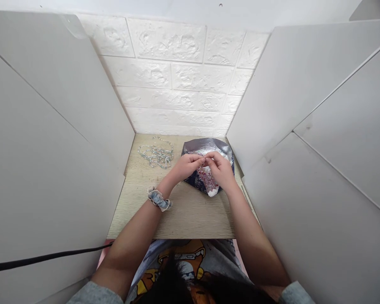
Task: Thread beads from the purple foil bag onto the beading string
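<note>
My left hand (pixel 190 164) and my right hand (pixel 219 168) meet fingertip to fingertip over a dark bag with a silvery lining (pixel 207 145). Both are closed in a pinch; what lies between the fingertips is too small to make out. Below them, small pink and red beads (pixel 208 180) lie in the bag's opening, with a white patch at the near edge. To the left, a tangled string of pale green and white beads (pixel 158 155) rests on the table. A blue and cream scrunchie (pixel 159 199) circles my left wrist.
The light wooden table (pixel 190 215) sits in a narrow space between a grey-white panel on the left (pixel 60 126) and another on the right (pixel 304 147). A white brick-patterned wall (pixel 183 80) closes the back. A black cable (pixel 50 256) runs in at lower left.
</note>
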The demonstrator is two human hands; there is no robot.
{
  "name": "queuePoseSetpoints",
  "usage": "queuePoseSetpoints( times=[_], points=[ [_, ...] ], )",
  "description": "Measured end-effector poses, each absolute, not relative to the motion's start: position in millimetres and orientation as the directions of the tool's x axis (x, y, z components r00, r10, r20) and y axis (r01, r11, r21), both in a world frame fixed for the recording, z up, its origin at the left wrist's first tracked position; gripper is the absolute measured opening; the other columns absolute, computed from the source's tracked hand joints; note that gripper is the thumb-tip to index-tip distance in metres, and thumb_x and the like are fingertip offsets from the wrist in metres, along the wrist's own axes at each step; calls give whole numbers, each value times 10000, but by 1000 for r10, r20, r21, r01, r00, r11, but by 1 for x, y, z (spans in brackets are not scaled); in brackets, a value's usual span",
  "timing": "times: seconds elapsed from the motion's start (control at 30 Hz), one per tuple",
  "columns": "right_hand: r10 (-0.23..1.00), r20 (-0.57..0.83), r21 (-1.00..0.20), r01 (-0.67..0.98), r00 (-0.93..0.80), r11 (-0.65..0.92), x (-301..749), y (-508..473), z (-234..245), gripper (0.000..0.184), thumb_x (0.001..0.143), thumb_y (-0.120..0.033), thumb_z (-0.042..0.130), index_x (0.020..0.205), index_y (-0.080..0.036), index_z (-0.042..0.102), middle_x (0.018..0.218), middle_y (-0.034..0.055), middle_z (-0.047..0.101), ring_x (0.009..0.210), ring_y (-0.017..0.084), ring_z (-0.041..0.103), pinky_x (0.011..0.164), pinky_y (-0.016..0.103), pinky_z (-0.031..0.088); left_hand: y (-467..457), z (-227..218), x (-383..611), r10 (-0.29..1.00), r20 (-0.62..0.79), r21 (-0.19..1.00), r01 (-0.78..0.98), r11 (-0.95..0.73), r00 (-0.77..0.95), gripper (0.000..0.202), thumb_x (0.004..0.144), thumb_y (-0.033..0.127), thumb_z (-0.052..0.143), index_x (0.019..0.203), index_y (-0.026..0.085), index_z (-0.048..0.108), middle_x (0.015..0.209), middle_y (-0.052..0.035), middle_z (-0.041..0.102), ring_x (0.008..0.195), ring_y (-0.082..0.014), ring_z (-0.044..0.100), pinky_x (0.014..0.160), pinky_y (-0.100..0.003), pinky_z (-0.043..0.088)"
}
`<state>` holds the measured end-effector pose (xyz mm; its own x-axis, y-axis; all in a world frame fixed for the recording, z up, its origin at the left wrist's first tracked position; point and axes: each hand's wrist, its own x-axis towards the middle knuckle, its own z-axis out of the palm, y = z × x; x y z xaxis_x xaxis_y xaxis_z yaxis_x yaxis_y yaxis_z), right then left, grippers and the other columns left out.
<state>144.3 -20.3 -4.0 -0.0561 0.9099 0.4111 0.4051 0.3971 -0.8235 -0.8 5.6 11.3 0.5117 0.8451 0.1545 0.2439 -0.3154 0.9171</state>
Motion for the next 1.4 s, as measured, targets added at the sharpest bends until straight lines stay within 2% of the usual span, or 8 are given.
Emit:
queuePoseSetpoints(
  times=[0.17,0.4,0.63,0.8,0.93,1.17,1.3,1.4],
  points=[
    [905,417,-829,371,-91,419,148,-19,-4,217,800,-273,433,934,-236,600,921,8,623,799,138,578,742,282,453,7,9,-1,850,162,926,220,-306,501,313,770,383,440,706,116,592,612,8,490,599,-95,421,576,-216,333],
    [944,321,-887,325,-76,328,152,-20,-1,139,768,-283,493,780,-201,604,721,-4,608,709,139,574,690,285,449,4,12,0,837,155,899,276,-339,525,325,763,390,427,652,117,565,542,23,425,532,-79,371,508,-209,285],
    [943,323,-927,175,-75,331,165,-22,8,154,770,-325,509,802,-198,590,883,23,623,795,140,553,743,294,434,0,16,-2,814,-41,984,166,-68,579,139,652,199,381,608,142,500,462,30,432,436,-87,439,436,-201,332],
    [930,348,-922,135,-121,363,167,-26,13,126,750,-318,548,723,-201,588,970,28,594,933,156,531,817,306,415,0,18,-2,808,41,997,34,-76,588,244,733,318,415,741,127,566,747,-33,574,634,-114,554,602,-240,428],
    [930,334,-918,172,-155,358,165,-26,13,112,743,-306,554,724,-204,596,997,32,574,953,159,526,848,321,401,1,16,-1,782,110,992,-16,-126,614,332,765,402,446,696,108,583,744,-50,581,727,-127,544,718,-257,422],
    [926,375,-907,192,-33,374,164,-21,9,130,756,-315,524,759,-193,568,924,34,605,905,154,543,843,318,404,2,11,4,829,72,991,53,-121,555,263,765,355,460,641,127,509,598,-1,520,571,-91,506,586,-228,423],
    [918,391,-903,223,72,367,165,-18,7,154,763,-333,502,788,-191,555,894,32,607,872,151,548,823,311,412,2,10,9,869,47,991,85,-102,493,250,795,343,400,631,155,421,465,52,398,393,-49,355,418,-183,296],
    [920,377,-909,231,104,346,167,-16,6,167,761,-347,497,778,-189,550,911,35,605,887,154,545,833,314,406,2,10,10,889,67,995,36,-93,453,269,794,357,399,609,166,360,469,72,309,386,-38,264,400,-183,229]
  ],
)
